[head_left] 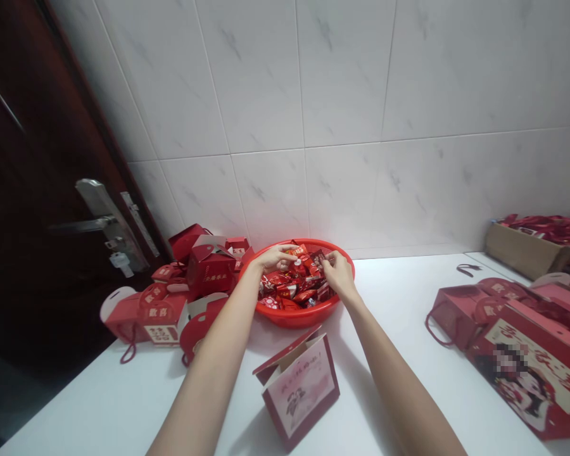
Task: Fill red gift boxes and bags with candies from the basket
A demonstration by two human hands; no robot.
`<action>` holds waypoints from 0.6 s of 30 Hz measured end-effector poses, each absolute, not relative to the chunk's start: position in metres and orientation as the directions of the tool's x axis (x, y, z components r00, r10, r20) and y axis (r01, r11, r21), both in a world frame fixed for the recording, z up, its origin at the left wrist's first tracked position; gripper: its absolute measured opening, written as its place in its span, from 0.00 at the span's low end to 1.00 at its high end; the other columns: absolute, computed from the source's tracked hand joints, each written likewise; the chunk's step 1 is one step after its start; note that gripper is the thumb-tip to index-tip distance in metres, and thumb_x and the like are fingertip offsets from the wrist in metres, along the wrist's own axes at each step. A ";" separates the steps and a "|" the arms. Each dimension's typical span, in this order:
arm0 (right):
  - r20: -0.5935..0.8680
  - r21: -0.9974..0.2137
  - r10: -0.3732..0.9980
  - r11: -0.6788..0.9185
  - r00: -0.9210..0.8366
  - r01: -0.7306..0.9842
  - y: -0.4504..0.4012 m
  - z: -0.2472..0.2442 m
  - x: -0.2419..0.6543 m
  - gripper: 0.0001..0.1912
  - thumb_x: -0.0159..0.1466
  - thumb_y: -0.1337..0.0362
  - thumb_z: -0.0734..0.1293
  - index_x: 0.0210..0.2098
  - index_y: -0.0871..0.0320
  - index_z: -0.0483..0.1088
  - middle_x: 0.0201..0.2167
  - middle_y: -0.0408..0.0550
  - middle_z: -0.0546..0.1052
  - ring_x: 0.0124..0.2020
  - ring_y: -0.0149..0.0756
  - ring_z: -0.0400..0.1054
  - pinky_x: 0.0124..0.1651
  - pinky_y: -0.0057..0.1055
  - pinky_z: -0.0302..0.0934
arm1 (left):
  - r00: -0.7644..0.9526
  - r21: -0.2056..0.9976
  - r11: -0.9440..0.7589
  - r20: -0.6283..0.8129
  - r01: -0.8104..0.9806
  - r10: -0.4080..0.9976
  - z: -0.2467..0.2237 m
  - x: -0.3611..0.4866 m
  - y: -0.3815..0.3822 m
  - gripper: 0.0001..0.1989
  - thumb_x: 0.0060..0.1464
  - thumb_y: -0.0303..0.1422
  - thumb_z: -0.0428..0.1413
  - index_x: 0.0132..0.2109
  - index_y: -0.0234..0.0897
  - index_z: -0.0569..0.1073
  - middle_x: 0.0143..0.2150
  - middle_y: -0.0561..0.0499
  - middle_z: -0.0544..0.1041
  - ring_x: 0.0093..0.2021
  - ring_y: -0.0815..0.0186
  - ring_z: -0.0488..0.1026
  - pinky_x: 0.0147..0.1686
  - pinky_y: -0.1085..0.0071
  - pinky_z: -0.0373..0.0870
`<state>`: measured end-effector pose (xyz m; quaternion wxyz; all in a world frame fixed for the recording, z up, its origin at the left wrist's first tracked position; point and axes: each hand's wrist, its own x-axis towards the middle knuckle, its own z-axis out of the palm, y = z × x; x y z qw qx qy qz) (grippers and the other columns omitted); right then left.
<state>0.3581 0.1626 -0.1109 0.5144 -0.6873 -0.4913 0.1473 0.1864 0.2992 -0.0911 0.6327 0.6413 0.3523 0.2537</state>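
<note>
A red plastic basket (294,320) full of wrapped candies (292,291) stands against the tiled wall. Both my hands are over it. At its left side, my left hand (275,258) has its fingers closed at the edge of an orange-red candy wrapper (300,251). My right hand (339,273) pinches a dark-wrapped candy (319,258) on the right side; its fingertips are partly hidden. Between my forearms, nearer to me, an open-topped red gift box (304,392) with a pink printed front stands on the white table.
Several red gift boxes (209,269) with cord handles are heaped on the left. More red boxes (541,361) lie on the right, before a cardboard carton (527,250) of red items. A dark cord (468,269) lies near the wall. A dark door (38,190) borders the left.
</note>
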 end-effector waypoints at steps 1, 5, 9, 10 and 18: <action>0.299 -0.856 0.827 0.013 0.476 0.517 0.163 -0.111 0.358 0.05 0.62 0.67 0.61 0.33 0.56 0.69 0.32 0.47 0.79 0.34 0.38 0.73 0.37 0.30 0.59 | 0.622 0.991 0.044 -0.115 0.128 0.774 -0.090 0.186 0.298 0.25 0.40 0.23 0.68 0.48 0.36 0.76 0.28 0.55 0.75 0.21 0.78 0.65 0.21 0.80 0.58; 0.297 -0.867 0.823 0.020 0.484 0.498 0.163 -0.111 0.358 0.04 0.62 0.66 0.61 0.32 0.55 0.68 0.31 0.46 0.79 0.34 0.38 0.72 0.37 0.30 0.59 | 0.618 0.989 0.041 -0.121 0.143 0.777 -0.084 0.186 0.291 0.24 0.40 0.23 0.68 0.48 0.36 0.77 0.30 0.53 0.77 0.25 0.74 0.69 0.23 0.78 0.62; 0.288 -0.874 0.825 0.019 0.486 0.485 0.163 -0.110 0.358 0.04 0.62 0.66 0.61 0.31 0.55 0.67 0.31 0.46 0.79 0.34 0.39 0.72 0.37 0.31 0.59 | 0.626 0.981 -0.024 -0.102 0.190 0.773 -0.079 0.188 0.284 0.19 0.42 0.26 0.64 0.44 0.37 0.77 0.30 0.54 0.76 0.29 0.70 0.72 0.28 0.75 0.68; 0.285 -0.876 0.826 0.018 0.487 0.482 0.163 -0.110 0.358 0.04 0.62 0.66 0.62 0.31 0.55 0.67 0.31 0.46 0.78 0.34 0.39 0.72 0.37 0.31 0.59 | 0.604 0.969 -0.071 -0.089 0.236 0.792 -0.079 0.189 0.284 0.16 0.43 0.27 0.63 0.42 0.37 0.77 0.30 0.54 0.75 0.28 0.70 0.71 0.28 0.75 0.68; 0.269 -0.886 0.833 0.017 0.484 0.463 0.163 -0.110 0.358 0.03 0.62 0.66 0.61 0.33 0.54 0.66 0.32 0.47 0.78 0.35 0.39 0.73 0.38 0.31 0.60 | 0.308 0.730 -0.161 -0.072 0.665 0.949 -0.100 0.187 0.301 0.04 0.46 0.27 0.56 0.26 0.34 0.74 0.23 0.53 0.73 0.26 0.69 0.68 0.26 0.76 0.62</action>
